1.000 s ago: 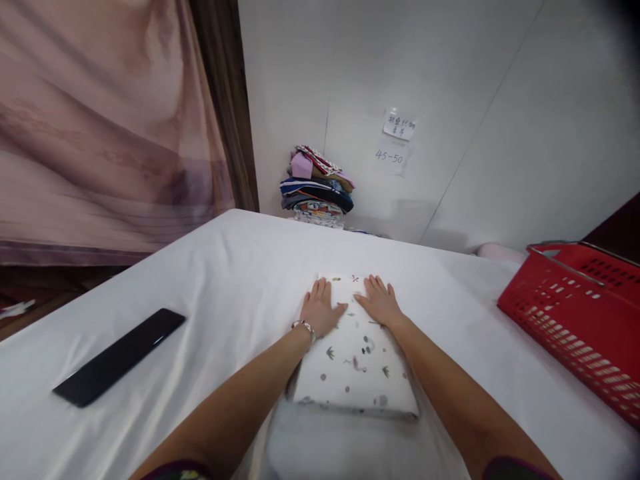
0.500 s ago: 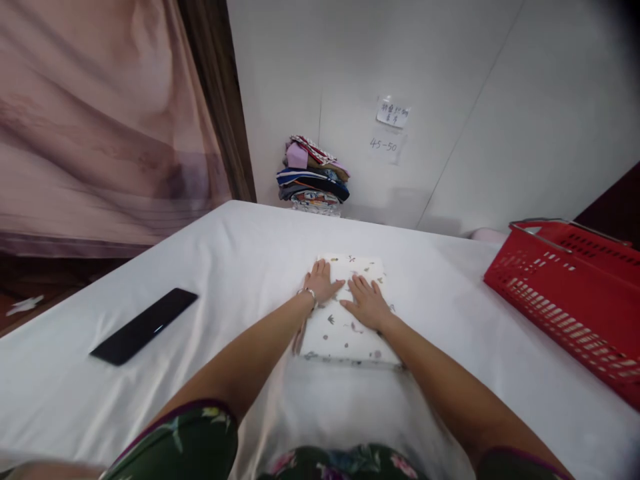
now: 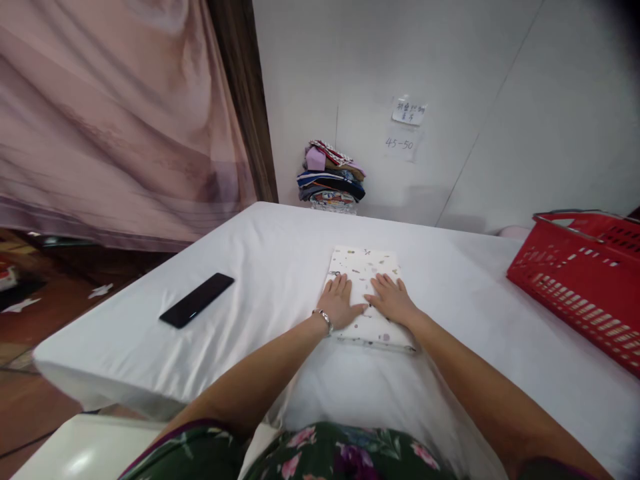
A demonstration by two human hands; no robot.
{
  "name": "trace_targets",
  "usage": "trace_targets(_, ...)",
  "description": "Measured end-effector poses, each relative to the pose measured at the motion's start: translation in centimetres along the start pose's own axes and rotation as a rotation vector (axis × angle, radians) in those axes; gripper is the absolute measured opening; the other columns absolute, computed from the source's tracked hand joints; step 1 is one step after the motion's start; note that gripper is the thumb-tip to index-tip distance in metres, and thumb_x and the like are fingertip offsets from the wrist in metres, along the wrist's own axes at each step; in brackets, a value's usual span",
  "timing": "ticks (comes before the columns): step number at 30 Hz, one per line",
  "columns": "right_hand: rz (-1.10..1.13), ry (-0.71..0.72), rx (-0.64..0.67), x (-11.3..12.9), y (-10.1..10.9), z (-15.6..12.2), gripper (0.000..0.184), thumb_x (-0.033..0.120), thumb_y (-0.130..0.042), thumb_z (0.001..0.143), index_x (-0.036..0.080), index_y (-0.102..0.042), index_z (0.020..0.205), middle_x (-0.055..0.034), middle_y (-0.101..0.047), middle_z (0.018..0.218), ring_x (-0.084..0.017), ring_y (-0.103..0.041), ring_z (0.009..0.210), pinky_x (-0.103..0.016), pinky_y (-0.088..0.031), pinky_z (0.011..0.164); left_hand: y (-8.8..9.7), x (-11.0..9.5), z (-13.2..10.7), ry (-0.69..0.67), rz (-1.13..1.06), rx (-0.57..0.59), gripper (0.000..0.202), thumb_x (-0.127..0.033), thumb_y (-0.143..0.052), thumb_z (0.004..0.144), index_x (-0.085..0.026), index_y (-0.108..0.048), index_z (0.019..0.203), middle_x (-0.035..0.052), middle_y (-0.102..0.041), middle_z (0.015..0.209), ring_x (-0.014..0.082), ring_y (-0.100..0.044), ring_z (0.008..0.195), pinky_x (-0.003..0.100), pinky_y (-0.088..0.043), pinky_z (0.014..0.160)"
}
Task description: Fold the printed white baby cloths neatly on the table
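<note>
A folded white cloth [image 3: 361,267] with small scattered prints lies flat on the white-covered table [image 3: 280,253], its layered edge facing me. My left hand [image 3: 340,303], with a silver bracelet at the wrist, rests palm down on the cloth's left part, fingers spread. On the right part, my right hand [image 3: 393,299] also lies flat with fingers apart. The thumbs point toward each other, a small gap between them. Neither hand grips anything.
A black phone-like slab [image 3: 197,300] lies on the left of the table. A red plastic basket [image 3: 585,280] stands at the right. Behind the far edge is a stack of folded clothes [image 3: 333,177] against the wall. A pink curtain [image 3: 115,120] hangs at left.
Both hands have slid toward me over the cloth, staying flat on it. My view has shifted left, so the table's left corner and a white surface below now show.
</note>
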State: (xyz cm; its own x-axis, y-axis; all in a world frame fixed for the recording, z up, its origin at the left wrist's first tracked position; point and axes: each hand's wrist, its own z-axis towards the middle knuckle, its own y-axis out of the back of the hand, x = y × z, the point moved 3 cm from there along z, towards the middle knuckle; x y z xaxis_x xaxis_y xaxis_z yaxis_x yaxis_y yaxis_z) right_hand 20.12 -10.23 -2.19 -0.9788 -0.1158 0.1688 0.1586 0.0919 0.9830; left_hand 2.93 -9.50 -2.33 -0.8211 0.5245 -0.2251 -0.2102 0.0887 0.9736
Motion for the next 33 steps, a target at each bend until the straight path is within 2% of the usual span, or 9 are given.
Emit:
trace_targets(5,0.068,-0.1,-0.071,0.0,0.2,-3.6,0.067,0.058,-0.02,0.085,0.017,-0.028,0.137,-0.0077,-0.016,0.146,-0.023,-0.006,0.134,-0.046,-0.005,0.106,0.6,-0.3,0.2,0.001,-0.002,0.019,0.087,-0.07,-0.015,0.076,-0.008,-0.027,0.136,0.0117,-0.014,0.146,0.0233,-0.004,0.135,0.04,-0.007,0.109)
trace_targets(9,0.082,-0.007,-0.084,1.7,0.2,-6.2,0.068,0.06,-0.018,0.084,0.019,-0.03,0.136,-0.0049,-0.016,0.146,-0.021,-0.005,0.135,-0.043,-0.002,0.107,1.0,-0.5,0.0,0.006,-0.012,0.04,0.089,-0.071,-0.017,0.075,-0.007,-0.026,0.137,0.0125,-0.013,0.146,0.0237,-0.005,0.135,0.04,-0.007,0.109)
trace_targets(12,0.083,-0.001,-0.061,2.6,0.3,-7.3,0.071,0.061,-0.016,0.084,0.016,-0.029,0.137,-0.0055,-0.015,0.146,-0.02,-0.005,0.135,-0.042,-0.003,0.108,1.4,-0.6,-0.2,0.013,-0.014,0.053,0.088,-0.07,-0.02,0.076,-0.007,-0.026,0.137,0.0127,-0.013,0.146,0.0237,-0.005,0.135,0.04,-0.007,0.109)
trace_targets(15,0.076,-0.014,-0.053,3.1,0.5,-8.0,0.071,0.062,-0.017,0.084,0.017,-0.029,0.137,-0.0065,-0.016,0.146,-0.021,-0.005,0.135,-0.044,-0.005,0.107,2.1,-0.8,-0.3,0.02,-0.014,0.079,0.085,-0.068,-0.022,0.076,-0.007,-0.026,0.136,0.0128,-0.014,0.146,0.0231,-0.006,0.135,0.039,-0.008,0.109)
trace_targets(18,0.052,0.042,-0.077,3.4,0.3,-8.9,0.07,0.062,-0.019,0.083,0.018,-0.029,0.137,-0.007,-0.016,0.146,-0.023,-0.006,0.135,-0.044,-0.005,0.107,2.9,-0.8,-0.4,0.014,-0.016,0.113,0.082,-0.066,-0.026,0.077,-0.009,-0.027,0.136,0.0126,-0.015,0.146,0.023,-0.007,0.135,0.039,-0.009,0.108)
trace_targets(22,0.015,0.094,-0.093,3.6,-0.4,-9.7,0.07,0.061,-0.019,0.084,0.017,-0.027,0.138,-0.0071,-0.015,0.146,-0.024,-0.008,0.134,-0.045,-0.005,0.107,3.6,-0.4,-0.8,-0.054,-0.025,0.123,0.077,-0.063,-0.03,0.078,-0.011,-0.029,0.135,0.0113,-0.015,0.146,0.023,-0.008,0.134,0.038,-0.011,0.108)
trace_targets(25,0.02,0.081,-0.075,3.5,-0.7,-9.8,0.07,0.062,-0.019,0.084,0.018,-0.026,0.138,-0.0064,-0.015,0.146,-0.024,-0.007,0.134,-0.044,-0.004,0.107,3.3,0.7,-1.3,-0.068,-0.045,0.081,0.073,-0.061,-0.03,0.079,-0.014,-0.029,0.135,0.0092,-0.014,0.146,0.0221,-0.007,0.135,0.039,-0.011,0.108)
trace_targets(28,0.059,0.069,-0.056,3.2,-0.9,-9.8,0.069,0.061,-0.019,0.084,0.02,-0.024,0.139,-0.0046,-0.012,0.147,-0.023,-0.004,0.135,-0.043,-0.002,0.108,2.2,2.1,-1.6,-0.023,-0.09,0.022,0.073,-0.061,-0.03,0.08,-0.015,-0.026,0.137,0.0084,-0.011,0.147,0.0218,-0.004,0.135,0.041,-0.011,0.108)
trace_targets(33,0.192,0.04,0.014,1.4,-0.5,-8.9,0.063,0.057,-0.019,0.086,0.025,-0.021,0.139,0.0001,-0.01,0.147,-0.019,-0.004,0.135,-0.039,-0.004,0.108,0.6,3.3,-1.7,0.005,-0.179,-0.031,0.075,-0.062,-0.029,0.081,-0.014,-0.02,0.139,0.0076,-0.005,0.148,0.0201,-0.001,0.135,0.038,-0.013,0.108)
